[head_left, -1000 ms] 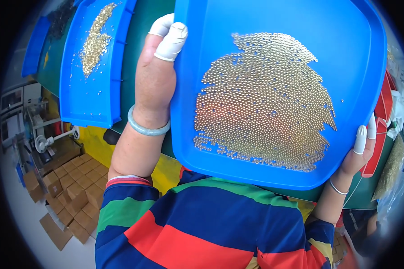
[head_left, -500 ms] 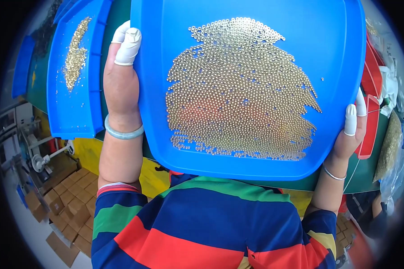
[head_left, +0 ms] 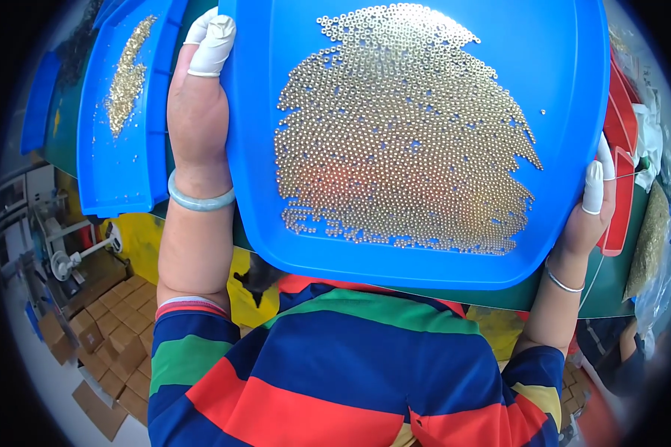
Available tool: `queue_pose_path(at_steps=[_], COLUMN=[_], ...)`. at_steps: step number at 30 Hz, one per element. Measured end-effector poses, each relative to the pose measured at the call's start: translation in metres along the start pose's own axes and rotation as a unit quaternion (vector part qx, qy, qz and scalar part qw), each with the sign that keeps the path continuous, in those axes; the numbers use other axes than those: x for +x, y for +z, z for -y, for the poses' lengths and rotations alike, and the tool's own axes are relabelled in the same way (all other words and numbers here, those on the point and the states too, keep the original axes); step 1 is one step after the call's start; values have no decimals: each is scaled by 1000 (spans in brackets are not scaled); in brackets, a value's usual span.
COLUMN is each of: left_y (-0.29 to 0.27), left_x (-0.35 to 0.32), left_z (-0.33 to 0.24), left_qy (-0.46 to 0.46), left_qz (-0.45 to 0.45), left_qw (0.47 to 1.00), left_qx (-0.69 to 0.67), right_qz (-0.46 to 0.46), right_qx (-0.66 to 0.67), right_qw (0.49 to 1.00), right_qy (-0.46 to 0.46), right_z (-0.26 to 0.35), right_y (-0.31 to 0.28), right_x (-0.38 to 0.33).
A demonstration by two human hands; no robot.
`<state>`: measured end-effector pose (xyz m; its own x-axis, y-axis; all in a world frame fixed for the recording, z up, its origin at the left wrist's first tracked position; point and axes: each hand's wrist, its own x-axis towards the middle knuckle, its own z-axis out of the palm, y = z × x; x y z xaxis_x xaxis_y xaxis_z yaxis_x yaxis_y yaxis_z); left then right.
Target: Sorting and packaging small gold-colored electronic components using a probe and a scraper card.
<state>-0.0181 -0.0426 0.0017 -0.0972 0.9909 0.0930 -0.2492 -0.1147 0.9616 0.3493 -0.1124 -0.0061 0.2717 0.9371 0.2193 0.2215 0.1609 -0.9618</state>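
Note:
A large blue plastic tray (head_left: pixel 395 273) is held up in front of me by its two sides. Small round gold-coloured beads (head_left: pixel 402 141) cover its bottom in a single dense layer, with one stray bead by the right wall. My left hand (head_left: pixel 200 104) grips the left rim, its thumb and a finger in white finger cots; a pale bangle rings that wrist. Lower down on the right rim, my right hand (head_left: pixel 593 201) is closed round the edge, also with white finger cots. The fingers under the tray are hidden.
Left of the tray, a blue bin (head_left: pixel 150 141) with gold-coloured bits lies on the green table (head_left: pixel 604 298). Red trays (head_left: pixel 620 208) and a plastic bag of gold-coloured pieces (head_left: pixel 649 246) are at the right. Cardboard boxes (head_left: pixel 127 320) stand on the floor, lower left.
The tray has shifted slightly up in the view with both hands still on it. Inside it, the bead layer appears a little higher too.

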Motion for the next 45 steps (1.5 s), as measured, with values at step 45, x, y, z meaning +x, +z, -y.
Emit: queue_pose_path(at_steps=[45], left_y=[-2], left_x=[1], left_z=[3], left_qy=[86], left_qz=[144], left_qw=[981], left_qx=[-98], right_qz=[-16], right_qx=[-46], right_qw=[999], right_qy=[14], right_z=[18], right_y=[5], right_x=[-15])
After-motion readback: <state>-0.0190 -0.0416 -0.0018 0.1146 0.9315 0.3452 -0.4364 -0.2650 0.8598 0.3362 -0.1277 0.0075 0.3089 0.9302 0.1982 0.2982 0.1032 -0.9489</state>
